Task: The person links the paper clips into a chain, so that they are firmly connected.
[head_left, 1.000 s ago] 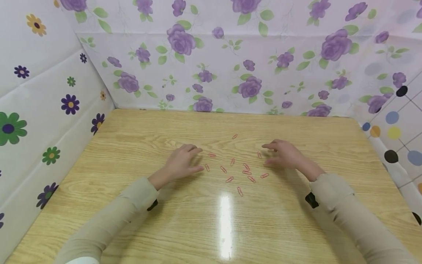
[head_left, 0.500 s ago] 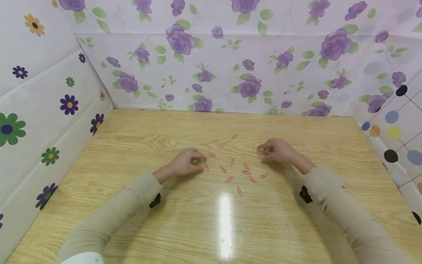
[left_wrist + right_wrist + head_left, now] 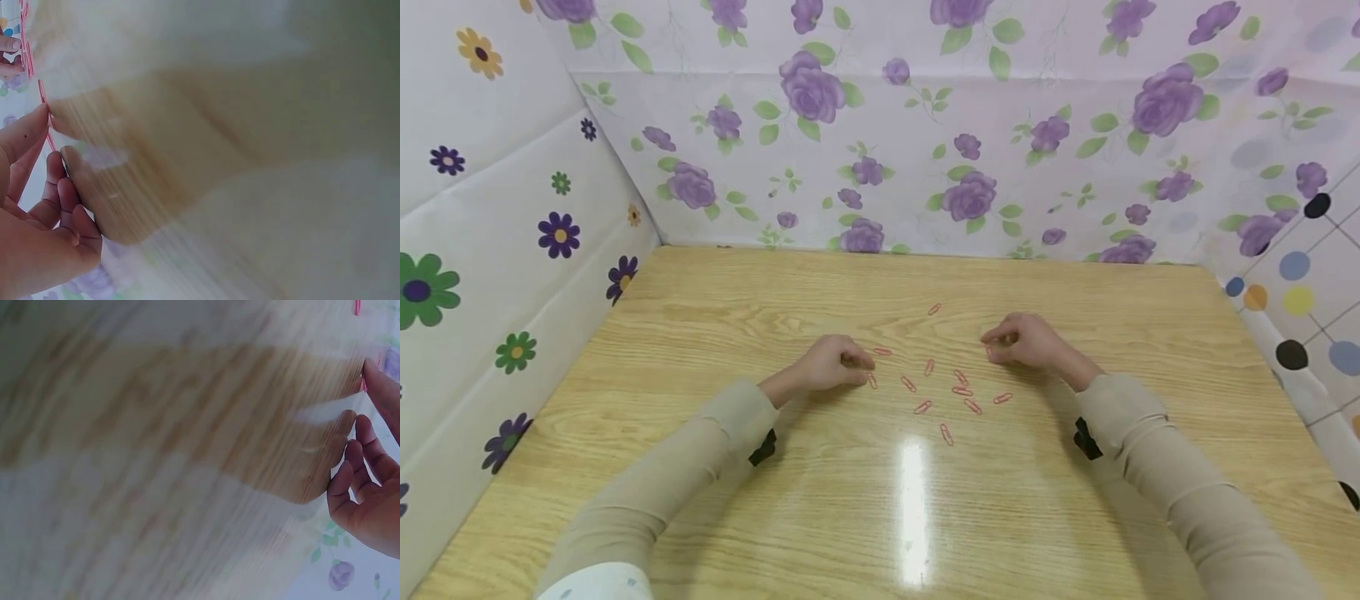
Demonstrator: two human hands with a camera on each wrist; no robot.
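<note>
Several pink paper clips lie scattered over the wooden table point(image 3: 820, 517). My left hand point(image 3: 831, 363) reaches in from the left, its fingertips right at the upper end of one paper clip point(image 3: 872, 381). In the left wrist view a gap shows between that hand's upper fingertip and the lower fingers point(image 3: 55, 164). Opposite, my right hand point(image 3: 1030, 342) holds a paper clip point(image 3: 988, 352) between thumb and index fingertips, down at the tabletop. The right wrist view shows a bit of this pink clip point(image 3: 364, 385) beside the fingertips; its remainder is hidden.
Between the hands lie more clips, some overlapping, such as one paper clip point(image 3: 962, 391); another single paper clip point(image 3: 935, 309) lies farther back. Behind the table hangs a purple-flowered sheet point(image 3: 880, 125). Patterned sheets point(image 3: 482, 217) also line both sides.
Both hands have moved inward to the clips nearest them. Thumb and fingers have drawn closer together on each hand. The clips stay where they were.
</note>
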